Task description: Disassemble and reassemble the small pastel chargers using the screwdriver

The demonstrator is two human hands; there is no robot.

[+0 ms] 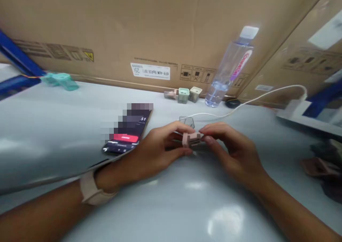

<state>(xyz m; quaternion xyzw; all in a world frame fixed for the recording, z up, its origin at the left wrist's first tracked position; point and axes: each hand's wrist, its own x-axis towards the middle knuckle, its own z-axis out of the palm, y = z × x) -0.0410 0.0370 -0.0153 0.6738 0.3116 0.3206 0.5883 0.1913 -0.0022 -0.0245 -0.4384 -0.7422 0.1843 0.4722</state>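
Observation:
My left hand and my right hand meet over the pale table and both grip a small pink plastic power adapter by its sides. Their fingers hide part of it. A thin white cable runs just behind my fingers, and I cannot tell whether it joins the adapter. A small transparent square piece lies just beyond my hands. To the left of my left hand lies a smartphone with a lit screen, partly blurred out. A beige wristband circles my left wrist.
Along the back edge stand a pink adapter, a green adapter, a beige adapter and a water bottle, before a cardboard box. Teal adapters lie back left; dark and brown pieces lie right.

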